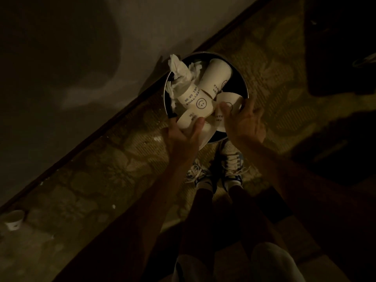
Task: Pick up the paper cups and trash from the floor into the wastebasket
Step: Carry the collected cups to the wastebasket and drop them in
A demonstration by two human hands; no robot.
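White paper cups (195,98) heaped in the round wastebasket (243,82), long axes tipped toward far right. Left hand (184,137) fingers curled round a near-rim cup; right hand (243,124) fingers spread against another. One stray cup (13,219) on floor, far left, nearer the left hand.

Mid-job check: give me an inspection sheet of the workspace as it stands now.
Surface: patterned carpet, dim light, small white specks along the baseboard.
Job's things: round wastebasket heaped with printed paper cups and crumpled tissue sticking above the rim; one stray cup on the floor by the wall, far left.
Clutter: nothing seen beyond the specks.
Grippers: left hand closed on a cup at the near rim; right hand with fingers on another cup, grip unclear.
Cables: nothing seen.
Surroundings: pale wall with dark baseboard, dark furniture at right, person's sneakers below the basket.
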